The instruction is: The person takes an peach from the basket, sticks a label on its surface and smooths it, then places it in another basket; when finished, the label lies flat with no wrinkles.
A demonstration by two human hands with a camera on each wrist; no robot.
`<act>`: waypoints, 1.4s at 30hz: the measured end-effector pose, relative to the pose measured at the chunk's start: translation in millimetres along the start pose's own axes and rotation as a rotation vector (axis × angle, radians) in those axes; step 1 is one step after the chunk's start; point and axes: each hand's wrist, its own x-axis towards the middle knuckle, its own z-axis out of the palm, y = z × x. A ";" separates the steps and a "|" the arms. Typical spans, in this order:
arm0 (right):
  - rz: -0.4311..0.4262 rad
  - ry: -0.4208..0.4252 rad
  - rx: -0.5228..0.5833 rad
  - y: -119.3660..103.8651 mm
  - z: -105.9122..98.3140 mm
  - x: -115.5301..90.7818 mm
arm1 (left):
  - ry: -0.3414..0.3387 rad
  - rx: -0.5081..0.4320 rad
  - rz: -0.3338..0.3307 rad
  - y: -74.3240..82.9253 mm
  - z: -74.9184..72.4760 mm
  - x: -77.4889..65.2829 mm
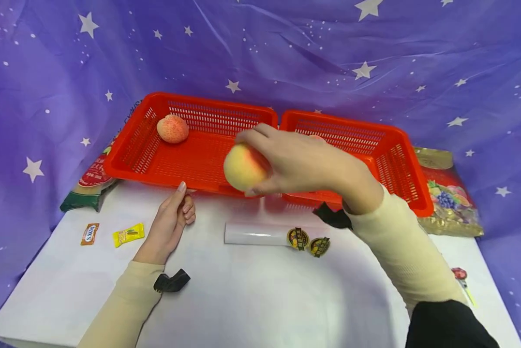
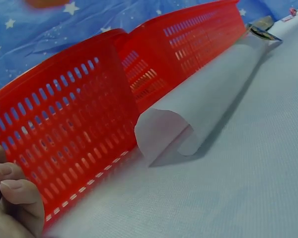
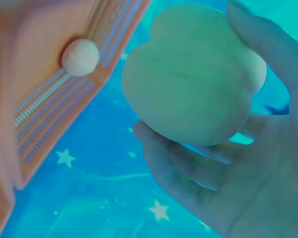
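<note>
My right hand (image 1: 299, 159) grips a yellow and pink peach (image 1: 241, 168), fingers over the top and thumb low on its near side. This peach is held up over the right end of the left red basket (image 1: 190, 180). In the right wrist view the same peach (image 3: 188, 79) sits between thumb and fingers. At that basket's front rim, my left hand (image 1: 173, 217) holds on with thumb against the rim and the other fingers curled below. Another peach (image 1: 172, 129) lies in the basket's back left corner.
A second red basket (image 1: 399, 169) adjoins on the right, partly hidden by my right arm. In front lies a rolled white sheet (image 1: 256, 234) beside two round stickers (image 1: 298, 239). Small candy packets (image 1: 128, 235) lie left, a lollipop (image 1: 459, 274) right. Bags (image 1: 449, 198) flank the baskets.
</note>
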 end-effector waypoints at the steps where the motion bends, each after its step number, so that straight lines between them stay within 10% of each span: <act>1: -0.007 0.019 0.001 -5.1 3.8 -16.7 | 0.001 -0.002 0.003 1.8 -0.8 -1.3; 7: -0.004 0.001 0.036 -29.5 50.5 -93.3 | -0.003 -0.003 0.027 9.0 -3.4 -5.8; 14: 0.095 -0.111 0.085 -39.2 110.7 -135.6 | 0.002 -0.013 0.040 7.7 -4.2 -9.6; 25: 0.146 -0.093 0.125 -42.1 153.8 -145.4 | 0.021 -0.052 0.033 3.8 -10.9 -12.8; 42: 0.157 -0.092 0.042 -52.4 162.7 -146.5 | 0.032 -0.043 0.029 3.2 -7.6 -14.1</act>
